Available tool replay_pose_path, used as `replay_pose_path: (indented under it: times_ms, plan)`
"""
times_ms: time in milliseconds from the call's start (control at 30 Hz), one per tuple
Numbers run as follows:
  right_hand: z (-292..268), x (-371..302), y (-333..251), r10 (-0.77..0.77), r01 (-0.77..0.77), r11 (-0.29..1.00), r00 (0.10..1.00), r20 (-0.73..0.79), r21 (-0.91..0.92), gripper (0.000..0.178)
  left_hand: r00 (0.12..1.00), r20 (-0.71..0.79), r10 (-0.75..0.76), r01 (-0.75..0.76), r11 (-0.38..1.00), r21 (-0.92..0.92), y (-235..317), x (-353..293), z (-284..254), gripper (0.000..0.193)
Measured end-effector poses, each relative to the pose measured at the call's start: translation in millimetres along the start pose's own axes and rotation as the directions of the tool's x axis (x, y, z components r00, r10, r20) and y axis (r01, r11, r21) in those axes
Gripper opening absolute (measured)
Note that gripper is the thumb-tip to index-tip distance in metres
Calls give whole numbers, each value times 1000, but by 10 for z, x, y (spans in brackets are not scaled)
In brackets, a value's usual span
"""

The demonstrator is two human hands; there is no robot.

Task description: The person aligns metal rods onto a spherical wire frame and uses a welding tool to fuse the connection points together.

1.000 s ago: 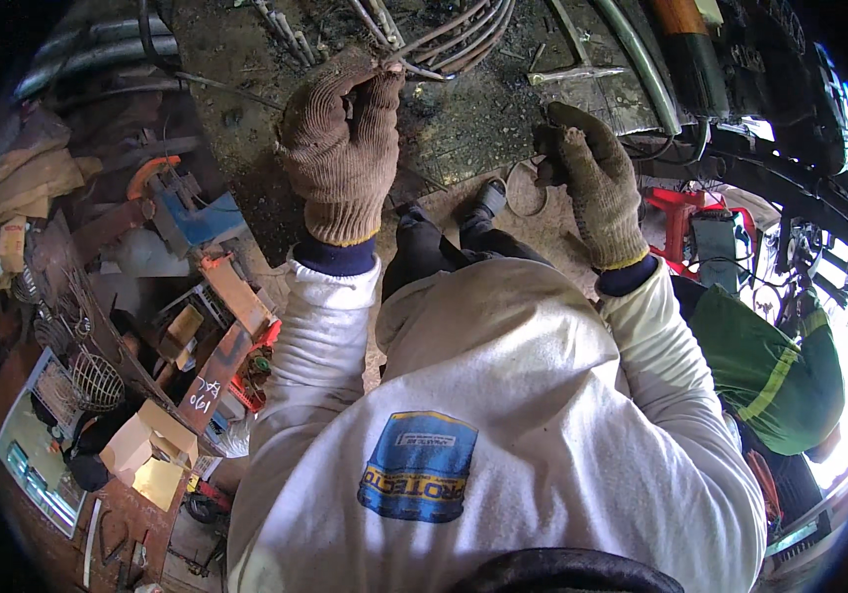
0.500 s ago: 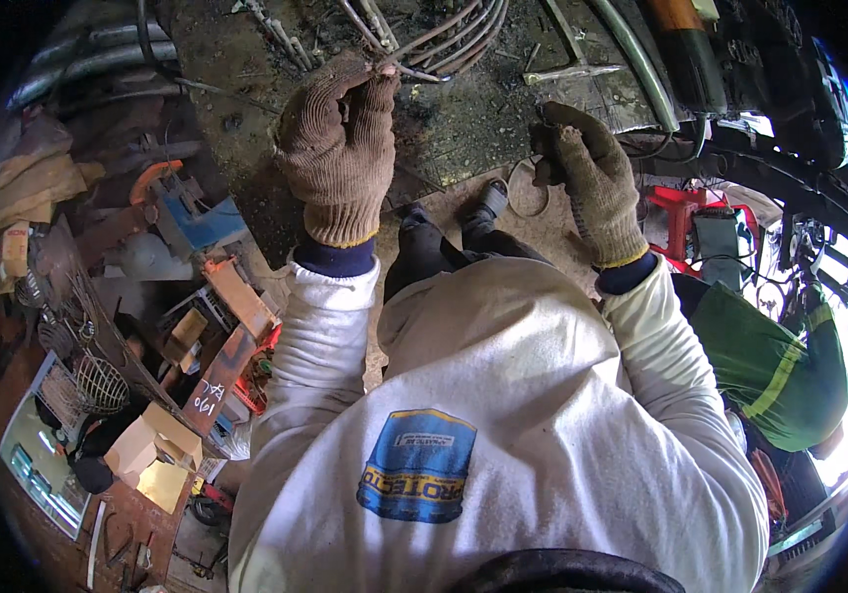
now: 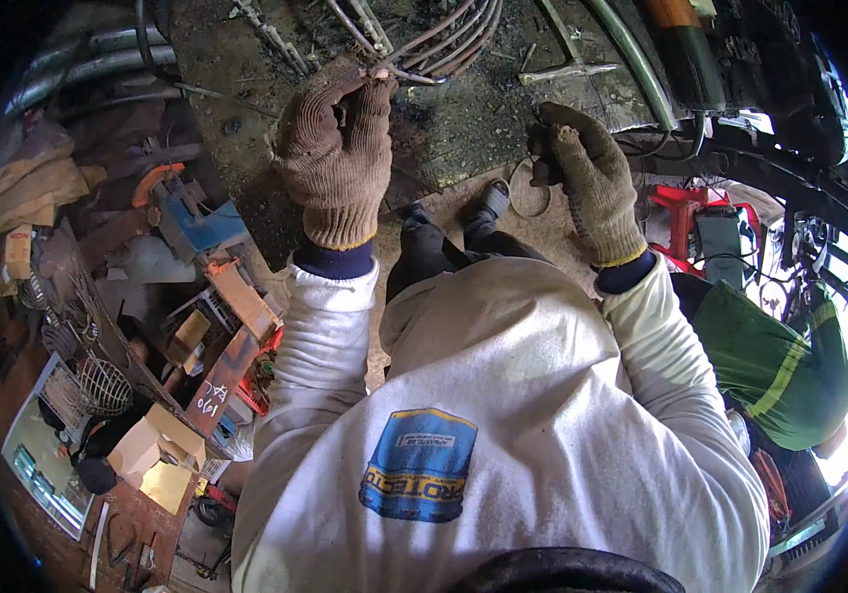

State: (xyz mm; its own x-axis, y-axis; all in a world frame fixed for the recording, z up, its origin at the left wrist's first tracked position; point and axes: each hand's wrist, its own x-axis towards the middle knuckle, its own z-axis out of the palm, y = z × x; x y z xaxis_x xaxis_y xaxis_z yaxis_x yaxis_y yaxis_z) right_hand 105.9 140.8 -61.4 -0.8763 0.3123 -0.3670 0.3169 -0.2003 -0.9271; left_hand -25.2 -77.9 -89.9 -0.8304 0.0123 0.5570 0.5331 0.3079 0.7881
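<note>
Both my hands wear knit work gloves and are raised over a dirty metal surface [image 3: 464,119]. My left hand [image 3: 340,148], in a brown glove, has its fingertips pinched together at the end of a thin wire [image 3: 399,74] that comes out of a bundle of curved cables [image 3: 434,35]. In an olive glove, my right hand [image 3: 590,178] is closed on a thin wire ring [image 3: 515,198], which hangs at its left side. My white sleeves and sweatshirt [image 3: 503,395] fill the lower middle of the view.
At the left is a cluttered area with cardboard boxes [image 3: 152,455], a wire basket [image 3: 103,385] and a blue part [image 3: 197,222]. A red stool [image 3: 686,212] and a person in a green garment [image 3: 770,366] are at the right. Curved pipes [image 3: 641,59] run overhead.
Hardly anything differs. My right hand with the ring has risen a little; my left hand stays pinched at the wire.
</note>
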Motion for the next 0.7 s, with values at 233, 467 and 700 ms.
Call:
replay_pose_path:
  times_ms: [233, 467, 700]
  plan:
    - [9, -6, -6, 22, -22, 999, 1000, -18, 24, 35, 991, 89, 96, -107, 987, 121, 87, 48, -48, 16]
    - [19, -8, -11, 2, -2, 1000, 1000, 4, -26, 41, 995, 104, -2, -7, 997, 81, 71, -2, -48, 15]
    - [-9, 3, 18, -5, 5, 1000, 1000, -15, 0, 35, 994, 87, 68, -83, 979, 187, 140, 70, -54, 10]
